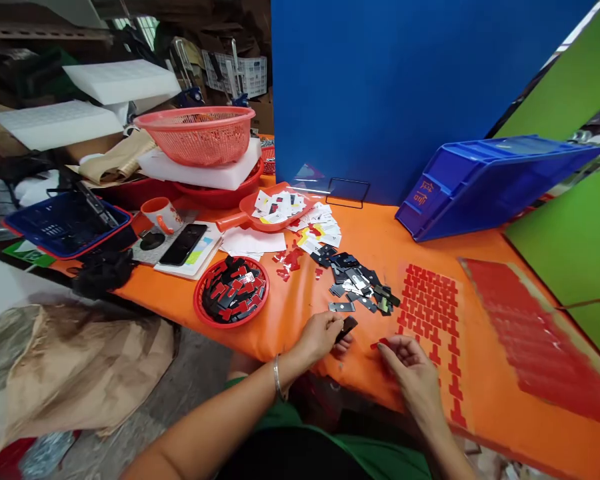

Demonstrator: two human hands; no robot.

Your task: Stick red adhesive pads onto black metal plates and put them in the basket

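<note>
My left hand (321,333) pinches a small black flat piece (347,327) near the front edge of the orange table (485,393). My right hand (411,365) sits just to its right and holds a small red sticker (382,343) at the fingertips. A sheet of red T-shaped stickers (433,313) lies right behind my right hand. A loose pile of black and silver pieces (357,280) lies behind my left hand. A round red dish (231,291) to the left holds black pieces with red stickers on them.
A second red sticker sheet (535,340) lies at the right. A blue bin (485,180) lies tipped against a blue board (395,93). A red scoop (275,210) with white papers, a phone (183,244), an orange mug (161,215), red baskets (200,137) and a blue basket (63,223) stand at the left.
</note>
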